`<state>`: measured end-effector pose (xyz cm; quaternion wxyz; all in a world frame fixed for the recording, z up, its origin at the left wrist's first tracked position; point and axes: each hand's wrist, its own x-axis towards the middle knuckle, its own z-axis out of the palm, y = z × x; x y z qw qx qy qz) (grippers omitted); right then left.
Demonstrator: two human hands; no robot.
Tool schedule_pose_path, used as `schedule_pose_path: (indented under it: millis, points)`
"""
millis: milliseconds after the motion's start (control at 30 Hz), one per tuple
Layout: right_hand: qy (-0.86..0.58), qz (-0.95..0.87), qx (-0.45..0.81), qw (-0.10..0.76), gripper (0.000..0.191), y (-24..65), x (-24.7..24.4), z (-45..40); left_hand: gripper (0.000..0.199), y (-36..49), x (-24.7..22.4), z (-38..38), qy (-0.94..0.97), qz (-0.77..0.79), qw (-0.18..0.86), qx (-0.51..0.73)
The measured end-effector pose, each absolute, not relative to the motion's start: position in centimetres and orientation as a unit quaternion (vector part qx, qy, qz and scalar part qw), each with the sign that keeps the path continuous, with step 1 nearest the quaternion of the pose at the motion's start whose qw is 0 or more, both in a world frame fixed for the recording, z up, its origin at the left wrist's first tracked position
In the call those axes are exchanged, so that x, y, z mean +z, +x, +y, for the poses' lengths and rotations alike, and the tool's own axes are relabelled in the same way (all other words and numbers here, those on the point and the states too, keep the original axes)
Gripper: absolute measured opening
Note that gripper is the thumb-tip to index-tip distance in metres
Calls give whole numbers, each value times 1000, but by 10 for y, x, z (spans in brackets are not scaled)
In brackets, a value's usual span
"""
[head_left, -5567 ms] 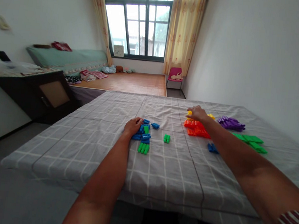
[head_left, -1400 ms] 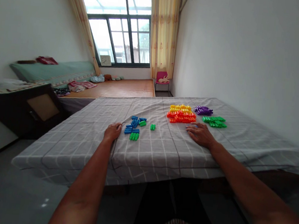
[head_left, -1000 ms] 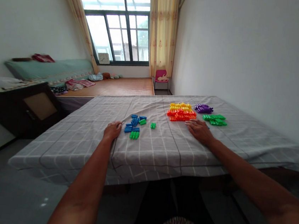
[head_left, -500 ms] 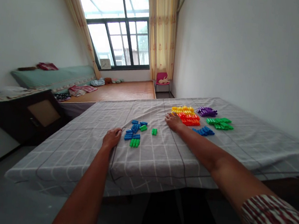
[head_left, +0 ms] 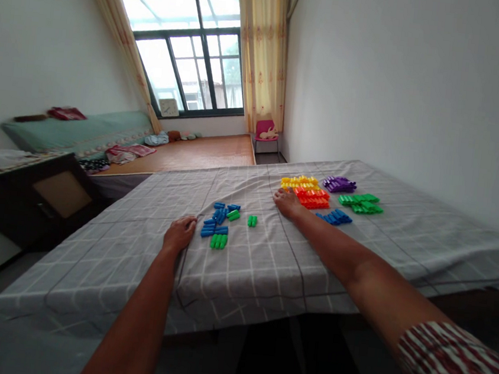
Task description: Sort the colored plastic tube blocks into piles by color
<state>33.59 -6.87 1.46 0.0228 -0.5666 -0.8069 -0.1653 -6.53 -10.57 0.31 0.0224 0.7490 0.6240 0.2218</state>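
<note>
My left hand (head_left: 179,233) rests on the grey checked cloth, its fingers loosely bent and nothing seen in them. Just right of it lie short blue plastic pieces (head_left: 214,230), some in a scattered group. Three green pieces (head_left: 218,241) sit side by side in front of them, and a green pair (head_left: 252,220) lies farther right. My right hand (head_left: 287,203) lies palm down at the left end of a row of orange pieces (head_left: 313,198), fingers stretched out. Its fingertips are beside or touching that row; which, I cannot tell. Yellow pieces (head_left: 300,183) stand behind.
Purple pieces (head_left: 339,184), a green group (head_left: 361,202) and a blue row (head_left: 334,217) lie on the right of the cloth-covered table (head_left: 240,275). A dark cabinet (head_left: 29,199) stands at left. A wall rises to the right; a bed (head_left: 209,150) is beyond.
The whole view has shifted slightly, so the table and pieces appear a little farther left. Both hands stay in nearly the same places on the cloth.
</note>
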Motion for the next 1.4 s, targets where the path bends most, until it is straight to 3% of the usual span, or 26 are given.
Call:
schedule_pose_path:
  millis: [500,767,1000,1400]
  points:
    - [-600,-787,-145,21,30,348,21,-77,33,-67,2,-104,752,620,21,226]
    - [-543,-814,-50,199,43,270,23,-100,33,-66,4,-105,745,627,26,225]
    - [-541,-810,45,223,41,257,-3,-105,33,-66,2,-108,744,625,33,233]
    - [-506,-749,207,374,35,275,-13,-105,34,-60,11,-108,736,643,54,206]
